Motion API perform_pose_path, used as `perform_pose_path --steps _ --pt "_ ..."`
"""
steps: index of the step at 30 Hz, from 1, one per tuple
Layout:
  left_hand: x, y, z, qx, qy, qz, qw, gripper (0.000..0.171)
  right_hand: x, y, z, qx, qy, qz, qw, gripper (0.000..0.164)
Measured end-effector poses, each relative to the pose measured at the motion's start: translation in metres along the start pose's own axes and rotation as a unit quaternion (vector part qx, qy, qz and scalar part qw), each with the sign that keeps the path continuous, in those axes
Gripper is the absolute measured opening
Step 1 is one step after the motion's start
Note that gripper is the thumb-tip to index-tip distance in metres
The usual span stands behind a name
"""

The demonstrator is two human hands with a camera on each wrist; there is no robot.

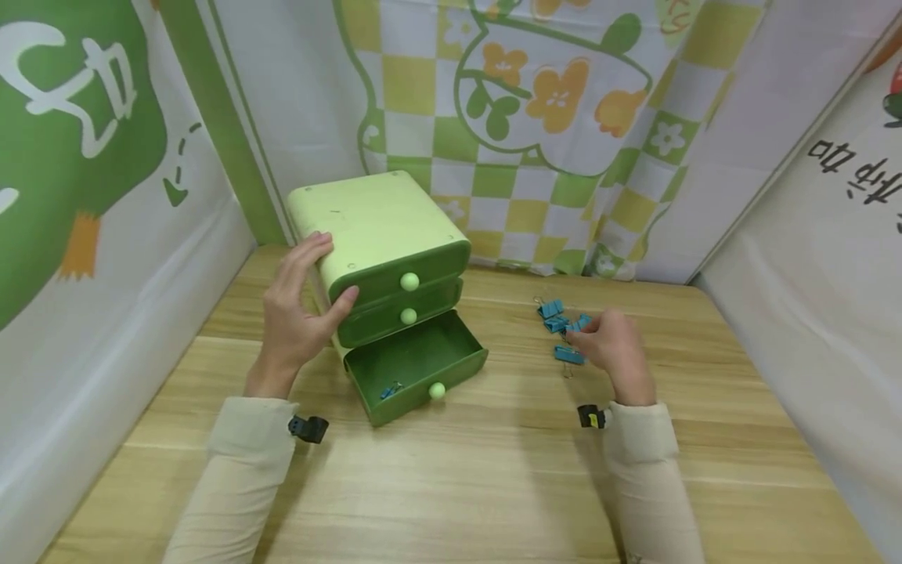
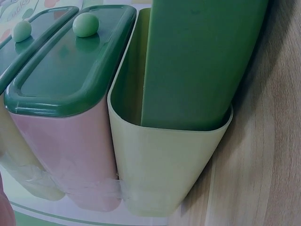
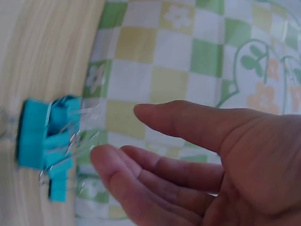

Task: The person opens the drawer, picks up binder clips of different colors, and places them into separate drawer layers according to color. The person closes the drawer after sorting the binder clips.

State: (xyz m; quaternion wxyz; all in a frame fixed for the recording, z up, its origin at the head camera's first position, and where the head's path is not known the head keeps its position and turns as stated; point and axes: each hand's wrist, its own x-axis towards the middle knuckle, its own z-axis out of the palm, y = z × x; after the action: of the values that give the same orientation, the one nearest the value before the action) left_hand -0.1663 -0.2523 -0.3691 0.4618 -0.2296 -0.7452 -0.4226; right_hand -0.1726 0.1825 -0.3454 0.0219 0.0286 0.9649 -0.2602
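A small drawer unit (image 1: 380, 219) in light green stands at the left of the table, its bottom drawer (image 1: 416, 356) pulled out. Inside that drawer lies a small blue binder clip (image 1: 389, 391). My left hand (image 1: 299, 309) rests against the unit's left front corner, fingers at the top edge and thumb at the front. To the right, my right hand (image 1: 609, 345) is over a little heap of blue binder clips (image 1: 551, 309). In the right wrist view, thumb and fingers are apart beside the teal clips (image 3: 33, 134), with nothing between them.
Two upper drawers with round knobs (image 1: 409, 282) are closed. A checked cloth (image 1: 507, 180) hangs behind the unit and the clips. White printed walls (image 1: 810, 235) border the wooden table (image 1: 507, 470) on both sides.
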Motion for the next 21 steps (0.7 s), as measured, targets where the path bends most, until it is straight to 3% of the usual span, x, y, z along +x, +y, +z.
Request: perform_pose_path --steps 4,9,14,21 --pt "-0.001 0.0 0.001 -0.002 0.002 -0.001 1.0 0.065 0.005 0.012 0.0 -0.008 -0.01 0.016 1.0 0.034" --pt "-0.001 -0.003 0.001 -0.006 0.006 0.001 1.0 0.065 0.017 0.021 0.01 0.0 -0.028 0.021 0.999 0.05" --pt "0.0 -0.005 0.002 -0.006 0.013 0.002 0.9999 0.065 0.023 0.023 0.018 0.025 -0.053 0.034 0.998 0.032" --pt "-0.001 -0.004 0.005 -0.008 0.015 0.001 0.9999 0.064 0.028 0.032 0.021 0.058 -0.082 0.033 0.994 0.031"
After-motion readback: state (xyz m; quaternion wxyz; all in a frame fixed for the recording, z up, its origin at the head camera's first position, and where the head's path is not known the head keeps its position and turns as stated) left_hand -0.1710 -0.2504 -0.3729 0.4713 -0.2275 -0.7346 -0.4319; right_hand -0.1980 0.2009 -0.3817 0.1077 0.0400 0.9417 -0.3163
